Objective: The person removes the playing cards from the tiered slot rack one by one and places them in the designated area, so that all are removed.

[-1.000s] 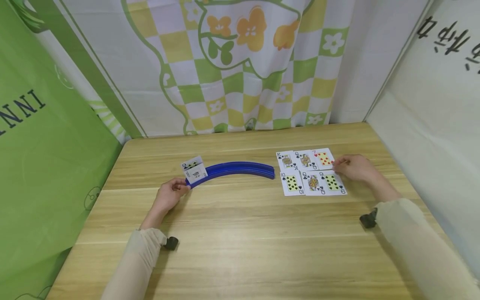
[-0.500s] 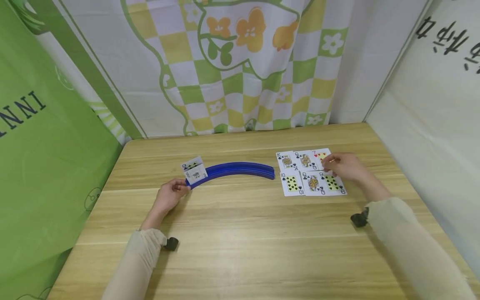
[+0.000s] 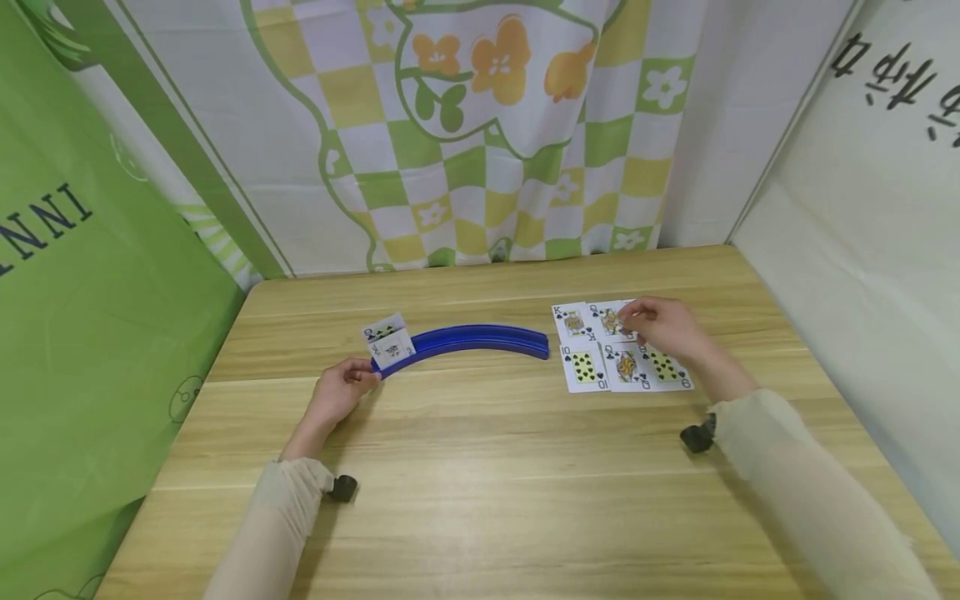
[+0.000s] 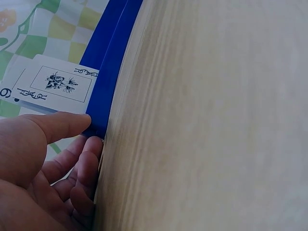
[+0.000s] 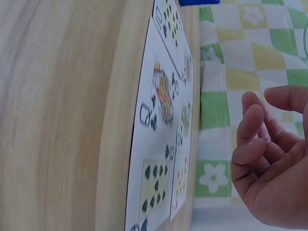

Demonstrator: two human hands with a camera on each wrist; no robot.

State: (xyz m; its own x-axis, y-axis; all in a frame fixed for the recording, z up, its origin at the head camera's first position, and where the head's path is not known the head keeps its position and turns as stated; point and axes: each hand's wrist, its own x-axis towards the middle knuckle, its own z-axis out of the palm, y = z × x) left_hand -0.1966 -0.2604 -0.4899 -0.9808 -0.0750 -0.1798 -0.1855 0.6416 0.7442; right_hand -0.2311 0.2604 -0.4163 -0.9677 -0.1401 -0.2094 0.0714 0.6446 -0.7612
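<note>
My left hand (image 3: 339, 393) pinches the near left end of a curved blue card holder (image 3: 480, 336) between thumb and fingers. In that end stand a joker (image 4: 62, 84) and, behind it, another playing card (image 3: 386, 325) with black club marks. My right hand (image 3: 667, 329) hovers over two rows of face-up playing cards, its fingers loosely bent, with a gap between thumb and forefinger (image 5: 250, 99) and nothing held. The back row has a king (image 3: 572, 323), a queen (image 3: 606, 318) and a red seven (image 5: 181, 183), mostly hidden by the hand in the head view. In front lie a ten (image 3: 583, 369), a queen (image 3: 625, 367) and a nine (image 3: 670, 372).
Everything lies on a wood-grain table (image 3: 465, 483). A checked, flowered curtain (image 3: 480, 150) hangs at its back edge. A green cloth (image 3: 112, 292) borders the left side, a white cloth (image 3: 847, 225) the right. Each sleeve cuff carries a small black device (image 3: 343, 487).
My right hand has moved left from the right edge of the cards, over the red seven, to the back-row queen. The left hand and card holder have stayed put.
</note>
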